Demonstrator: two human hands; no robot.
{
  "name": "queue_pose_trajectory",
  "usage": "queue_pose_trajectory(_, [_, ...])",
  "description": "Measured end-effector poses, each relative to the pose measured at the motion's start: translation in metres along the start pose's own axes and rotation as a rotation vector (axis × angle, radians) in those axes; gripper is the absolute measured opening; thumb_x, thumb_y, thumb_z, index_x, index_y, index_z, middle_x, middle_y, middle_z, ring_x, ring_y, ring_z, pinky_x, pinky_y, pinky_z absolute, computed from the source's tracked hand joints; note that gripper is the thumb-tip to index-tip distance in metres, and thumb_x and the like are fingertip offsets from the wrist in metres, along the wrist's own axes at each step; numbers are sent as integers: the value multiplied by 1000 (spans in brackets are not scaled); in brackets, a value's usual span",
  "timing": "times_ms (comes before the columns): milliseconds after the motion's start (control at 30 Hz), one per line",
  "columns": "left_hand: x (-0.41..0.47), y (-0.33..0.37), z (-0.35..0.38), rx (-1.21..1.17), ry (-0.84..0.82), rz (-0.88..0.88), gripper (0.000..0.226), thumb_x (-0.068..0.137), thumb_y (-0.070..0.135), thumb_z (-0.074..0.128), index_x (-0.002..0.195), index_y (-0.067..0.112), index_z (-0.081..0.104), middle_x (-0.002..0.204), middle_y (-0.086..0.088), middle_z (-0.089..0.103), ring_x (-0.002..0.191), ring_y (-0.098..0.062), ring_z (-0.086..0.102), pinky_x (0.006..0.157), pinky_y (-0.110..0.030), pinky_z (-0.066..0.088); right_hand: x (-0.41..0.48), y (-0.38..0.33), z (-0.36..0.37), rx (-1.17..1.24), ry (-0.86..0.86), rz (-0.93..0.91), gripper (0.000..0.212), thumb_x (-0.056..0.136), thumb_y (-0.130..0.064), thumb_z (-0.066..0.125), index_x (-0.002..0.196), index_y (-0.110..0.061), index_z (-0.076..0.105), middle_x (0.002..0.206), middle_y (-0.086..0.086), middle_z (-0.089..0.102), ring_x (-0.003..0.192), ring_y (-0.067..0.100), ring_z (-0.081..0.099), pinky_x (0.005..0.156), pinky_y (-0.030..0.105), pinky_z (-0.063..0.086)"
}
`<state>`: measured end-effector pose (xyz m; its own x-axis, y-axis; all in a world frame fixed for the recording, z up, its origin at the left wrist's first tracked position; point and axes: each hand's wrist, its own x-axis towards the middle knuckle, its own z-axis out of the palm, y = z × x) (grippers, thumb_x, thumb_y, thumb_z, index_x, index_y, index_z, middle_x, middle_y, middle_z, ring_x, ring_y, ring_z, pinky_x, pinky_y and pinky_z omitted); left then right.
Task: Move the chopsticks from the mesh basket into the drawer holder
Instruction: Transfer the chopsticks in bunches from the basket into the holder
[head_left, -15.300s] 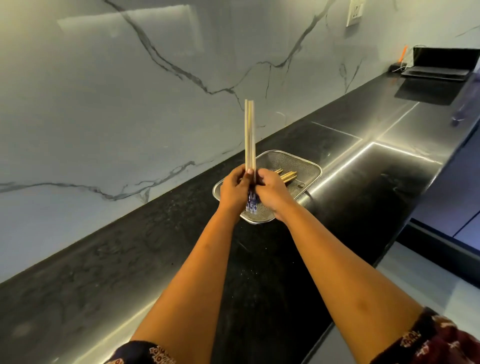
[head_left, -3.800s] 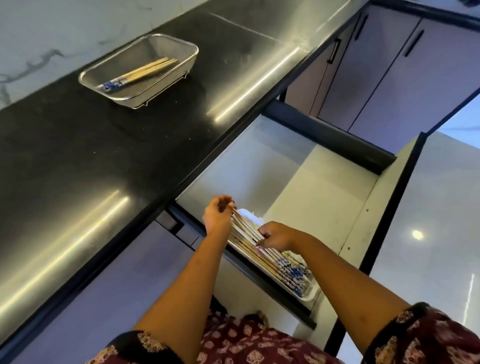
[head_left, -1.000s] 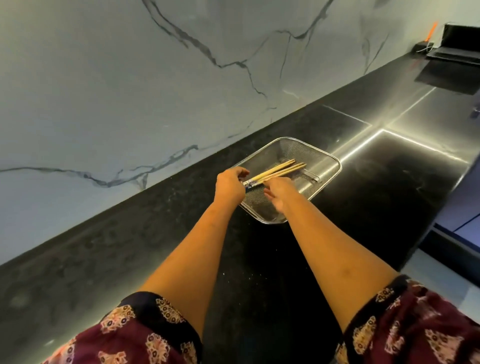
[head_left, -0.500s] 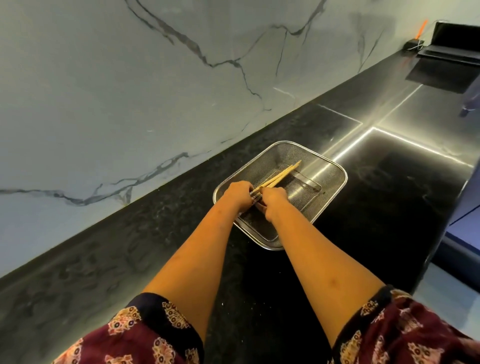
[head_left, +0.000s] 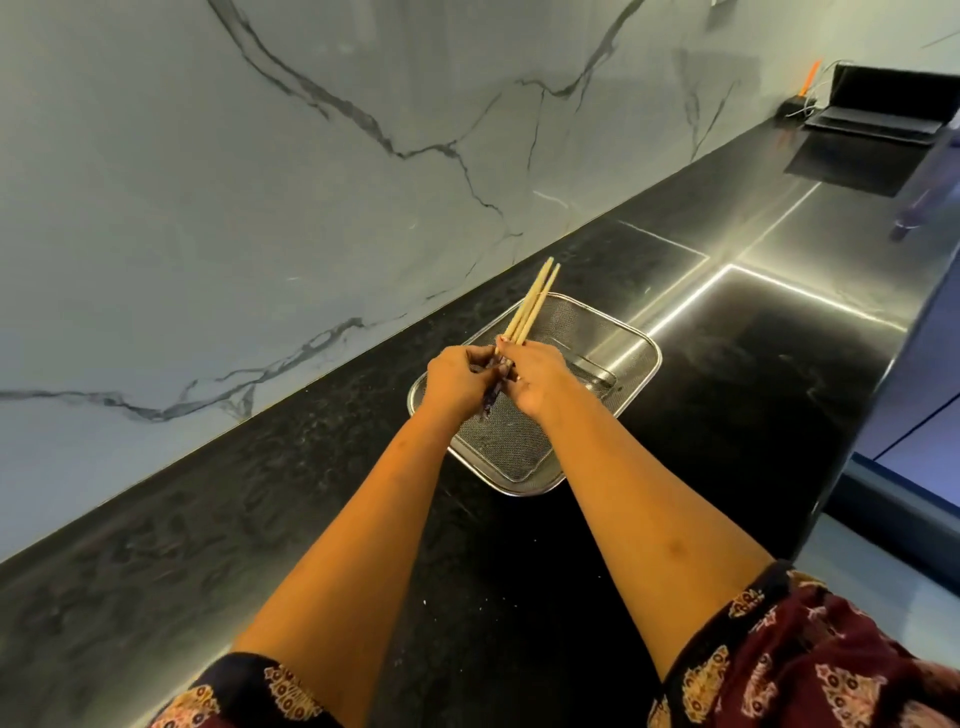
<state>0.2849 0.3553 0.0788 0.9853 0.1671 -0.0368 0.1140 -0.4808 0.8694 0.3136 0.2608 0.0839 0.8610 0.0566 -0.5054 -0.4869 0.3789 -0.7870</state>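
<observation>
My fingers (head_left: 501, 347) on both sides are curled shut around one small bundle of chopsticks (head_left: 530, 305); the left hand (head_left: 457, 382) and right hand (head_left: 537, 379) meet at the middle of the frame, pinching the patterned blue ends between them while the pale wooden tips fan up and away toward the marble wall. I read that two-handed pinch as a way of squaring the sticks into one tidy bunch so none slips out on the carry. The bundle is lifted clear above the mesh basket (head_left: 636, 382), which sits on the black bench (head_left: 322, 519) just below and behind my hands. What I can see of the basket's mesh floor looks bare, apart from what I take to be its own metal handle or foot at the right side, so I judge these to be the last sticks, though my hands hide part of it. The drawer holder is not in this view; it must lie somewhere outside the frame. A laptop (head_left: 883, 111) stands at the upper right, well apart from the work. My next move, as I judge it, is to swing the bunch off the bench toward the drawer, keeping the grip low on the blue ends
</observation>
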Motion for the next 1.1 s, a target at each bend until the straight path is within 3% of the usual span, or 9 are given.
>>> queue_pose_trajectory(67, [-8,4,1,-29,41,17,27,85,19,65,112,15,67,91,4,66,71,2,56,59,-8,42,-9,-5,-3,-17,-41,-4,6,93,-6,58,92,-4,63,71,5,57,54,8,50,39,16,46])
queue_pose_trajectory(167, [-20,10,0,-15,157,45,22,83,23,66,103,15,70,88,6,62,71,2,53,59,-10,39,-22,-10,-10,-64,-87,-37,15,92,-2,57,79,-10,61,72,6,59,61,11,55,51,24,49])
queue_pose_trajectory(267, [-31,17,-4,-212,260,0,11,82,24,66,92,19,67,90,1,66,76,-5,60,65,-20,51,-41,-11,-19,-206,-184,-82,14,94,-1,53,94,-6,65,79,8,64,73,16,62,66,31,55])
queue_pose_trajectory(367, [-47,31,-5,-432,106,-3,25,88,25,59,111,15,59,99,-3,66,79,-10,63,65,-22,53,-63,-7,-30,-396,-285,-177,22,96,-3,48,114,-3,61,95,14,65,91,24,64,93,43,53])
queue_pose_trajectory(567, [-96,49,-3,-600,-27,134,24,94,25,49,114,23,61,100,5,70,95,-12,65,76,-26,57,-102,13,-66,-484,-489,-322,25,94,-2,50,98,-23,63,89,-7,71,81,0,72,73,16,58])
queue_pose_trajectory(767, [-156,42,6,-647,-43,213,23,96,14,44,110,16,62,94,4,71,90,-9,67,80,-25,56,-136,47,-97,-593,-569,-384,25,93,0,53,116,-8,60,108,12,68,110,24,64,100,33,49])
queue_pose_trajectory(900, [-192,34,19,-623,-69,189,23,96,13,44,107,18,63,95,6,72,94,-12,67,89,-32,54,-153,77,-120,-761,-558,-446,21,91,2,56,111,-3,61,93,-4,63,94,5,62,88,15,50])
queue_pose_trajectory(1000, [-214,32,30,-599,-73,166,22,96,13,45,109,14,63,102,0,69,102,-18,64,95,-39,50,-159,89,-134,-839,-549,-437,20,93,7,50,111,7,59,91,-2,60,100,14,59,100,32,48])
queue_pose_trajectory(1100, [-230,39,34,-578,-43,178,22,95,12,45,109,10,63,101,0,68,100,-18,64,96,-40,49,-170,88,-141,-909,-571,-488,17,94,1,50,108,0,61,90,-7,61,98,10,58,87,12,49])
